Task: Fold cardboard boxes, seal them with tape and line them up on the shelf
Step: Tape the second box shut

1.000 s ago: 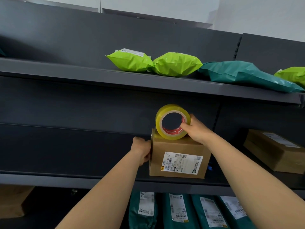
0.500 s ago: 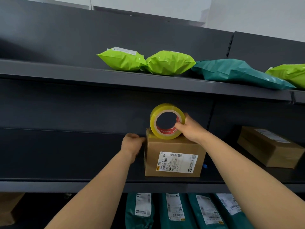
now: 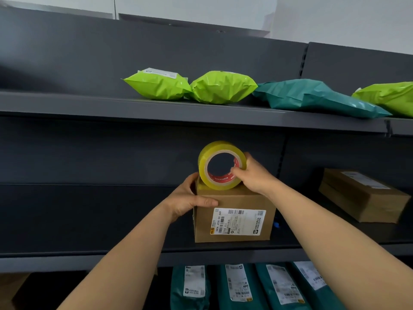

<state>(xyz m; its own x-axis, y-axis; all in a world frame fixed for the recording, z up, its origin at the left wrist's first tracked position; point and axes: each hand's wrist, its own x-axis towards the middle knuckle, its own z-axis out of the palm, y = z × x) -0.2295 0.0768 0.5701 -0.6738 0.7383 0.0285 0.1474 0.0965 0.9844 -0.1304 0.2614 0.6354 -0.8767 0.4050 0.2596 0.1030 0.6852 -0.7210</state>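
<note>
A small brown cardboard box (image 3: 237, 229) with a white shipping label stands on the middle shelf (image 3: 67, 251) of a dark grey rack. A roll of yellow tape (image 3: 202, 162) stands on edge on the box's top, near its left end. My right hand (image 3: 252, 175) grips the roll's right side, thumb hooked inside the core. My left hand (image 3: 190, 198) holds the box's upper left corner, thumb across the front face and fingers over the top edge.
Another brown labelled box (image 3: 362, 195) lies further right on the same shelf. The upper shelf (image 3: 89, 106) carries green mailer bags (image 3: 158, 86) and a teal one (image 3: 312, 97). Several teal labelled bags (image 3: 237, 287) stand below. A brown box (image 3: 9, 289) shows at bottom left.
My left hand moved from the box's left side up onto its top left corner, the thumb now across the front. The right hand keeps its hold on the tape roll.
</note>
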